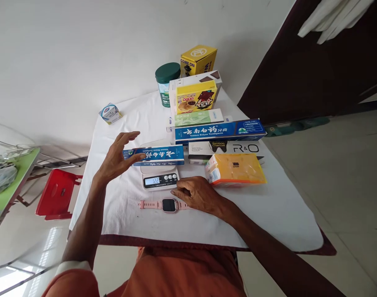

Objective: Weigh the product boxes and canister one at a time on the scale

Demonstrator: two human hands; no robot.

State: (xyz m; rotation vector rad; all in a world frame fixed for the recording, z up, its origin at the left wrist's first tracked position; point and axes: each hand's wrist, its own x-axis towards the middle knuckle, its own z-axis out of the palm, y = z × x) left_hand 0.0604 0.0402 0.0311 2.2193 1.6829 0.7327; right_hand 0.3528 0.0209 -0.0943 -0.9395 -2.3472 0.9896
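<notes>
Weighing the mid-frame toothpaste box (163,154) likely called for withdrawing the wide-spread left hand (114,160); any hold by the right hand (201,194) was unclear.

**Gloss on Matt**

The cloth (129,225) before me is matt, creased. Near, the watch (169,205) has a matt strap, glossy screen; beyond, the scale (160,180) looks smooth plastic, the blue box (163,153) on it glossy card; right, the orange pack (239,168), shiny film.

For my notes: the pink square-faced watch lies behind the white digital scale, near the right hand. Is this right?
Not behind: the head view shows the pink square-faced watch in front of the white digital scale, near the right hand.
</notes>
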